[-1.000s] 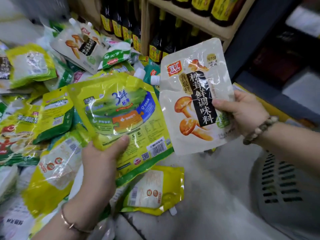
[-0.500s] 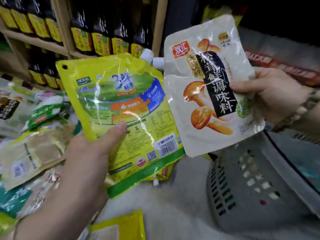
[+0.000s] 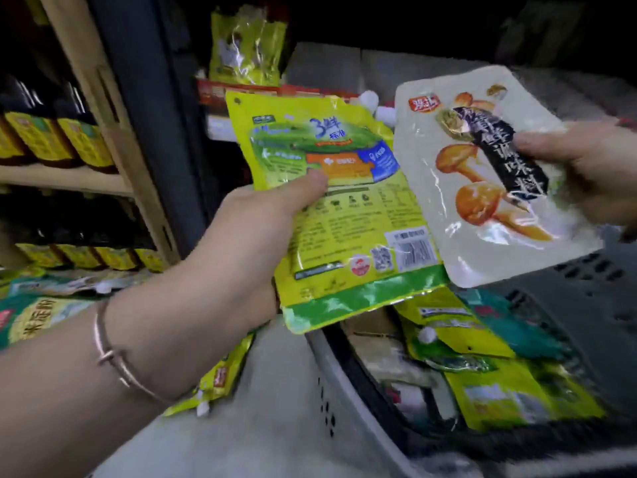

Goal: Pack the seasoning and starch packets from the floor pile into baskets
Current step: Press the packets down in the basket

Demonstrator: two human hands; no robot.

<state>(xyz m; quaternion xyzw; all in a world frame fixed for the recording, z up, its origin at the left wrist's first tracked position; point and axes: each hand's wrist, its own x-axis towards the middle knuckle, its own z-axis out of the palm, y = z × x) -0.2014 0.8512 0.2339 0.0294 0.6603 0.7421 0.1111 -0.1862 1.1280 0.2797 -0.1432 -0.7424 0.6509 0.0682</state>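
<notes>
My left hand [image 3: 248, 232] grips a yellow-green spouted seasoning packet [image 3: 344, 215] by its left edge, thumb on its front. My right hand [image 3: 586, 167] holds a white mushroom seasoning packet [image 3: 482, 201] by its right side, thumb across the black label. Both packets hang side by side above a grey plastic basket [image 3: 348, 381] at the lower right. Several yellow and green packets [image 3: 482, 367] lie inside the basket. The floor pile [image 3: 41, 315] shows at the left edge.
A wooden shelf [image 3: 113, 143] with dark yellow-labelled bottles [image 3: 51, 139] stands at the left. A dark upright post [image 3: 155, 115] rises beside it. One yellow packet [image 3: 220, 377] lies on the pale floor left of the basket. Another yellow packet [image 3: 244, 46] stands behind.
The view has swung right, away from the floor pile. Both hands carried their packets over the grey basket, whose inside with its packets has come into sight.
</notes>
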